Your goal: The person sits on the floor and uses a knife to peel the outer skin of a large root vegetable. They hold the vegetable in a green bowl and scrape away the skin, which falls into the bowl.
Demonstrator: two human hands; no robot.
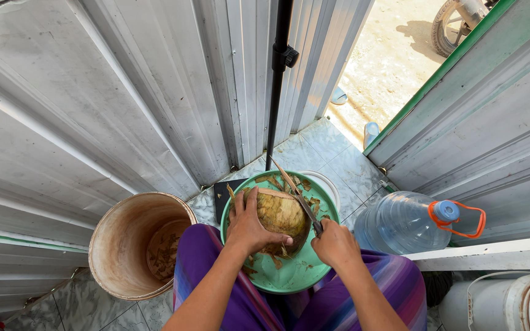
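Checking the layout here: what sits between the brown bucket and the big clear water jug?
In the head view, the green basin holding the coconut, on the person's purple-clad lap, lies between the bucket and jug.

I see no labels, signs or screens from here. The nearest thing to a package is a large clear plastic water jug with a blue cap and orange carry handle (409, 220), lying on its side on the tiled floor at the right.
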